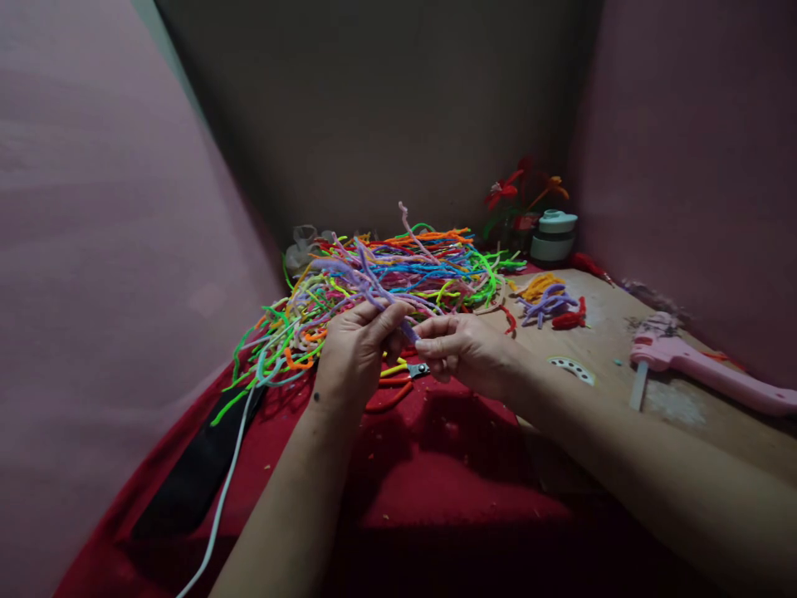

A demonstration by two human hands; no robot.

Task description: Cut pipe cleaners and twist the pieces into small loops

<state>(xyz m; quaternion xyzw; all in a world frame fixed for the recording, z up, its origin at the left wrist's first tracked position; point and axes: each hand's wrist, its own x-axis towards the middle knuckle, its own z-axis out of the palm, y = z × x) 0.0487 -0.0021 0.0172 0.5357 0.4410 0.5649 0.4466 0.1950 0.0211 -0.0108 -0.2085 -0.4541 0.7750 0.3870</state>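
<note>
Purple pipe cleaners [367, 281] are pinched in my left hand [364, 345], their loose ends pointing up and away from me. Close beside it, my right hand [464, 349] has its thumb and fingers closed on the lower end of the same purple bunch. Behind both hands spreads a big pile of pipe cleaners [429, 267] in many colours. Below the hands lie pliers [398, 380] with red and yellow handles, partly hidden by my fingers.
A pink glue gun [703, 361] rests on a brown board [610, 332] at right, near small orange, purple and red bundles [545, 303]. A lidded jar [553, 237] and red flowers [507, 189] stand behind. A white cable [233, 469] crosses a black strip [193, 473] at left.
</note>
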